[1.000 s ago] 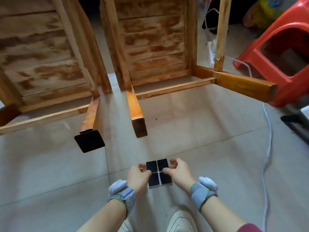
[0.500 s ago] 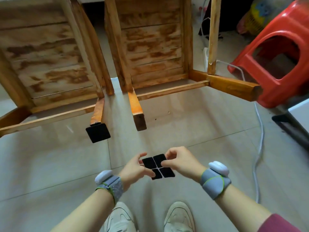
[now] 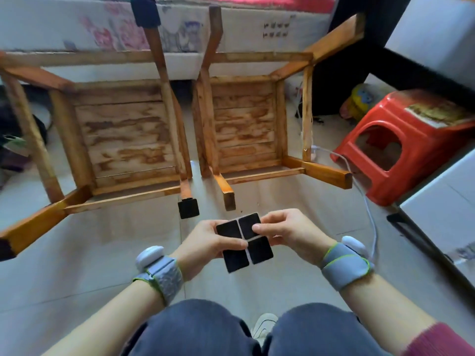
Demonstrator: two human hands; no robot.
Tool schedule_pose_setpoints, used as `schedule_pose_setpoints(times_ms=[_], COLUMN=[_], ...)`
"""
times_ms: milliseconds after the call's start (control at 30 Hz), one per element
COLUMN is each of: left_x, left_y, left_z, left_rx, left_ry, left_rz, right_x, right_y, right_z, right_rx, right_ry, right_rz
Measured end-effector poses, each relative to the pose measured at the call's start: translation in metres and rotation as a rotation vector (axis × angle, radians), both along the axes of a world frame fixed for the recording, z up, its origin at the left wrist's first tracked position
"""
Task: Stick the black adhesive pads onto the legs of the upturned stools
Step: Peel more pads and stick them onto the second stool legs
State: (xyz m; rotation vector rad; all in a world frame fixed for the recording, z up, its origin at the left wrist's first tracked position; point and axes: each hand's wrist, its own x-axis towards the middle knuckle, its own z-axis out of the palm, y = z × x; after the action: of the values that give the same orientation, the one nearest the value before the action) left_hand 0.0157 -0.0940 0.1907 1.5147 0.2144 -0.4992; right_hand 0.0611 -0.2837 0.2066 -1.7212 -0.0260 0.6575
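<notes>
Two wooden stools lie upturned on the tiled floor, the left stool [image 3: 120, 140] and the right stool [image 3: 244, 129]. The left stool's near leg carries a black pad [image 3: 188, 208], and its far leg [image 3: 145, 11] is also black-capped. The near leg end [image 3: 229, 200] of the right stool shows bare wood, as does its right leg end [image 3: 348, 180]. A sheet of several square black pads [image 3: 244, 242] is held over the floor in front of the stools. My left hand [image 3: 208, 240] pinches its left edge. My right hand [image 3: 290, 232] pinches its top right pad.
A red plastic stool [image 3: 411, 142] stands at the right, with a white cable [image 3: 370, 209] running along the floor beside it. A mattress edge [image 3: 77, 29] runs behind the stools. White furniture [image 3: 442, 196] is at the far right. My knees [image 3: 231, 330] fill the bottom.
The view has pulled back and tilted up, so both whole stools show. My hands have lifted the pad sheet closer, and my right fingers now pinch its top right pad.
</notes>
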Motion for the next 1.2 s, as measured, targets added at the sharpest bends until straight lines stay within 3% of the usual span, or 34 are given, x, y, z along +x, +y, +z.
schedule_pose_setpoints(times_ms=[200, 333, 400, 633, 900, 1033, 1200], left_x=[-0.007, -0.008, -0.006, 0.002, 0.014, 0.013, 0.013], left_y=[0.005, 0.004, 0.002, -0.006, -0.013, -0.014, -0.011], left_z=[0.022, 0.032, 0.037, 0.051, 0.065, 0.061, 0.043], left_rx=[-0.001, -0.009, -0.004, 0.048, 0.108, 0.064, -0.051], left_ry=[-0.058, -0.062, -0.067, -0.128, -0.085, -0.016, 0.028], left_rz=[0.111, 0.129, 0.121, 0.087, 0.082, 0.094, 0.216], right_x=[-0.010, -0.012, -0.012, -0.020, -0.009, 0.005, 0.010], right_y=[0.016, 0.013, 0.008, 0.001, 0.002, -0.001, 0.010], right_z=[0.025, 0.034, 0.038, 0.043, 0.035, 0.042, 0.019], right_rx=[0.021, -0.254, -0.297, -0.145, -0.150, 0.099, 0.310], right_ry=[-0.129, -0.630, -0.706, -0.430, -0.525, -0.362, -0.139], right_rz=[-0.090, -0.124, -0.082, -0.018, -0.196, -0.394, -0.488])
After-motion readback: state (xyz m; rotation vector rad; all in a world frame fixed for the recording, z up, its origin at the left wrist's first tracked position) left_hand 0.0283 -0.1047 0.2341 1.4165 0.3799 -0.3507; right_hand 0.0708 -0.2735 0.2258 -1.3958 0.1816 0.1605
